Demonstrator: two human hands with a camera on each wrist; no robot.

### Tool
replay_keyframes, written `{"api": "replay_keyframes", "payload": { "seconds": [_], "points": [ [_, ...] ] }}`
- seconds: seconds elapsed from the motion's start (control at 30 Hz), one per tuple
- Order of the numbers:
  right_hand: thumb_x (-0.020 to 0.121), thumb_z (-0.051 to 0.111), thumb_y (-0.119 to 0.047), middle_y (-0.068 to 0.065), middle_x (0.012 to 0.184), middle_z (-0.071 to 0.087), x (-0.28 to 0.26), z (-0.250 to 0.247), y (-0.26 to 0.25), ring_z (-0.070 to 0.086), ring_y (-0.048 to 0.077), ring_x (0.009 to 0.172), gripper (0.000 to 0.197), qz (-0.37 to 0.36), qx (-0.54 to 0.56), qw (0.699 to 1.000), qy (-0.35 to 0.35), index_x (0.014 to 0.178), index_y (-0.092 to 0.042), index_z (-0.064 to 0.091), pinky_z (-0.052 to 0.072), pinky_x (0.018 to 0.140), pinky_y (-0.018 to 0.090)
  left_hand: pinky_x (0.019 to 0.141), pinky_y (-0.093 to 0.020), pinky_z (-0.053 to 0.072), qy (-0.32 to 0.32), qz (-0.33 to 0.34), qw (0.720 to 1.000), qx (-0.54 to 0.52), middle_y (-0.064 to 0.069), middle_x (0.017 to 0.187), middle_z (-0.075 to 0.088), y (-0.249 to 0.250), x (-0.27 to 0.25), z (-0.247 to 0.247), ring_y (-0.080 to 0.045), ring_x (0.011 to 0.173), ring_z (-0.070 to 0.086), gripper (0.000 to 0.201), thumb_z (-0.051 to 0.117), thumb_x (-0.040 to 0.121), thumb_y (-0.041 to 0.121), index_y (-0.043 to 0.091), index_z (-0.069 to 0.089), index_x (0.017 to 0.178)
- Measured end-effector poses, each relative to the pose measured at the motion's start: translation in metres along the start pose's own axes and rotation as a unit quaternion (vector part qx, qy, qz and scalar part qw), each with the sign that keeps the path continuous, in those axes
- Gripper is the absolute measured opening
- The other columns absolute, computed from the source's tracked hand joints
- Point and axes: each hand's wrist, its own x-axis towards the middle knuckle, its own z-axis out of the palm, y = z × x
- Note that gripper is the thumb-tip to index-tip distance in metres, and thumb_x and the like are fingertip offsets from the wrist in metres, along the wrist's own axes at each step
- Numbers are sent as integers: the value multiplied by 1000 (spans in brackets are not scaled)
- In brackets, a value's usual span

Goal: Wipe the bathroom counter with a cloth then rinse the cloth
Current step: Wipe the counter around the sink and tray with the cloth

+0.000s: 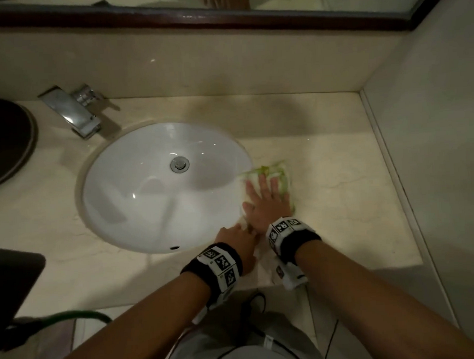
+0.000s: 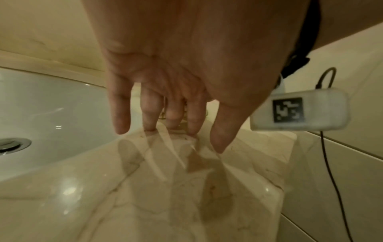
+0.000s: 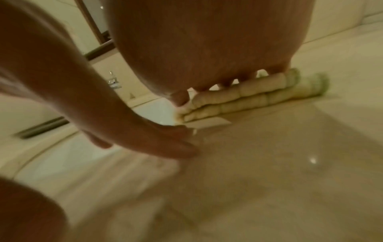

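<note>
The cloth [image 1: 277,174], pale with green stripes, lay flat on the cream marble counter [image 1: 340,202] under the right hand [image 1: 268,198], just beside the right rim of the sink [image 1: 150,199]. The right hand pressed down on it with fingers straight and spread, and the cloth's striped edge showed beyond the fingertips; in the right wrist view the cloth [image 3: 279,86] looked folded into thick layers beneath the fingers [image 3: 180,98]. The left hand [image 1: 237,240] sat just beside the right wrist, on the near side of the cloth, its fingers loosely extended with the tips touching the counter [image 2: 145,204] at the sink's edge, holding nothing. From the left wrist view those fingers [image 2: 149,113] pointed down at the glossy counter. Both wrists wore black bands with white marker blocks [image 1: 220,264]. Farther from the hands, beyond the sink's far left rim, stood a chrome faucet [image 1: 72,110], and a dark-framed mirror [image 1: 223,14] ran along the wall behind.
</note>
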Motion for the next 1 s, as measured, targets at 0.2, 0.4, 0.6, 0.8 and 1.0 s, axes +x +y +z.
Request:
{"api": "replay_keyframes", "payload": {
  "seconds": [0.2,0.4,0.6,0.8,1.0],
  "points": [
    [98,16,-59,-11,159,-22,1,-14,53,-17,22,148,63,17,15,1000,2,151,-41,-12,0,119,52,90,-42,46,-7,41,998,55,-6,150,31,-7,8,0,-32,117,53,49,39,96,40,27,37,143],
    [94,29,-63,-8,159,-24,9,-30,157,-17,28,148,70,140,14,990,-22,151,-44,-7,9,116,57,93,-43,46,-45,44,996,65,-7,158,16,-7,9,-5,-33,124,47,52,35,98,41,26,27,147],
    [99,26,-52,-2,160,-22,13,-32,126,-13,33,148,67,188,57,980,30,151,-37,-13,7,116,59,90,-42,46,-47,24,996,65,-8,156,21,0,11,-8,-33,119,51,47,31,99,39,22,35,143],
    [98,23,-51,-3,161,-22,29,-29,66,-15,32,148,65,45,8,999,23,151,-39,-12,-5,116,56,102,-44,40,-84,-5,995,53,-5,161,5,7,10,-11,-32,137,32,56,33,100,43,24,21,151],
    [98,21,-55,-7,161,-19,29,-18,63,-15,28,148,62,10,22,998,51,151,-43,-10,-1,117,56,91,-34,46,-14,-100,990,-94,-4,130,57,8,12,-17,-28,112,57,42,41,95,43,24,45,132]
  ]
}}
